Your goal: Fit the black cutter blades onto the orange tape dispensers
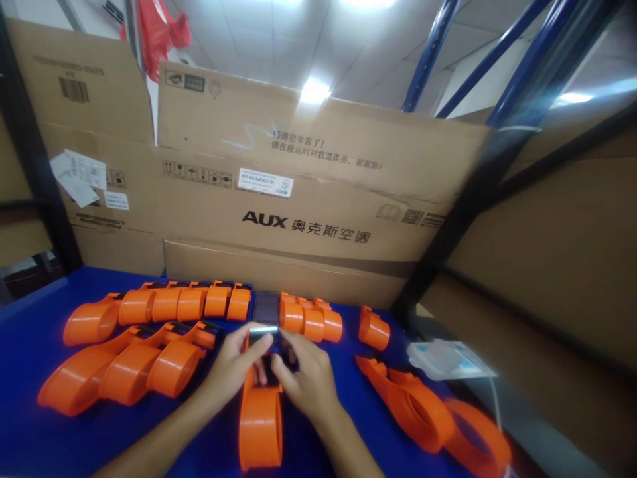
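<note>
In the middle of the blue surface, an orange looped strap (260,428) hangs toward me from a dark buckle with a shiny metal bar (263,329). My left hand (243,355) grips the buckle from its left side, thumb on top near the bar. From the right, my right hand (308,372) has its fingers curled around the same piece, and its fingertips are partly hidden. Just beyond the hands lies a dark rectangular block (267,309), whose kind I cannot make out.
Several orange straps with dark ends stand in rows at left (152,305), with more behind my right hand (313,322). Larger orange loops (423,411) and a clear plastic case (450,360) lie at right. A cardboard wall (298,265) and dark post (442,232) bound the blue table (30,332).
</note>
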Available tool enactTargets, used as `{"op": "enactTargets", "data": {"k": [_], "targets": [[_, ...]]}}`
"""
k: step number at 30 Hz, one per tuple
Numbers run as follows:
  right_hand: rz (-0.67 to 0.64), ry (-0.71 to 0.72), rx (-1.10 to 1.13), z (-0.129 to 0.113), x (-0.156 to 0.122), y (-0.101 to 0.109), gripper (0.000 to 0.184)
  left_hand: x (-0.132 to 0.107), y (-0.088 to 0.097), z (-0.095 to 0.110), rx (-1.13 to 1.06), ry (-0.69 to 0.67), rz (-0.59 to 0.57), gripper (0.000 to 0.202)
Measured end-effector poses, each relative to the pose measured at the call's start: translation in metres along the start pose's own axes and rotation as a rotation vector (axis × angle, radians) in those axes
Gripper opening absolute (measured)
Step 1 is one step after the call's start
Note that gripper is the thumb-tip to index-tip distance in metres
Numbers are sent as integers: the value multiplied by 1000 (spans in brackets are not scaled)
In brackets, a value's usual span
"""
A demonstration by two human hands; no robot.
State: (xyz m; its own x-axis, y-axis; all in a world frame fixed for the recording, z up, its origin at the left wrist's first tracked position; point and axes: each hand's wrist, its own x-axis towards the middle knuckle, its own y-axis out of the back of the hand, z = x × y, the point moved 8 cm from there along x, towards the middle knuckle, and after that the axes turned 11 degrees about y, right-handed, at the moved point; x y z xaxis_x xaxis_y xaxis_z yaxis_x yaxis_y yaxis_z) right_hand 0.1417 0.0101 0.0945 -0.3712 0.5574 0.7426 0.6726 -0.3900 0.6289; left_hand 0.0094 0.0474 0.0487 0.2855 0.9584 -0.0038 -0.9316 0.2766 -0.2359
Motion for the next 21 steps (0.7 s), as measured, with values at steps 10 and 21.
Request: {"op": "enactTargets", "data": {"k": [10,21], "targets": [[-129,37,63,3,0,-11,37,2,7,-4,20,24,50,37],[-166,34,112,3,6,-6,37,7,15,-10,-95,55,75,41]]}}
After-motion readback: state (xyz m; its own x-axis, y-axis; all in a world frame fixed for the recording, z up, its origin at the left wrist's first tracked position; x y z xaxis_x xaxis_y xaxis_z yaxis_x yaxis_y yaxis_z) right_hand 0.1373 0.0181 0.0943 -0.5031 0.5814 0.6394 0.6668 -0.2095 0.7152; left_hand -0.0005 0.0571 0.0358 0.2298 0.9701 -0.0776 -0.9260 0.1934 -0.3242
